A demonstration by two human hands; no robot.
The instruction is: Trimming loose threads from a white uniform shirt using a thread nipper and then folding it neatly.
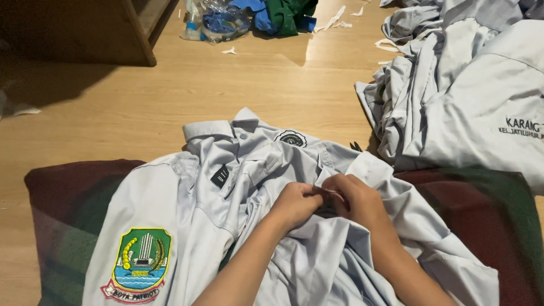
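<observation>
Both hands meet at the middle of the frame: the left hand [296, 203] and the right hand [356, 199] have their fingertips pinched together on a small fold of the pale grey uniform shirt [238, 226], right at the front of it, with something thin and light showing between the fingers; too small to tell what it is. So both grips are closed on cloth, knuckle to knuckle. The shirt lies spread over a dark red and green cushion [62, 192] near the viewer, collar pointing to the far side, a colourful embroidered badge [137, 263] on the sleeve at near left and a small dark tab [220, 176] on the chest. This fabric looks light, soft and floppy; it bunches and creases wherever it is gathered, so a pinch on a seam or edge seems the surest hold, and it should not slip much. At far right sits a heap of similar grey shirts [470, 96] on the wooden floor [170, 96], with blue and green cloth and plastic [249, 17] at the far edge.
</observation>
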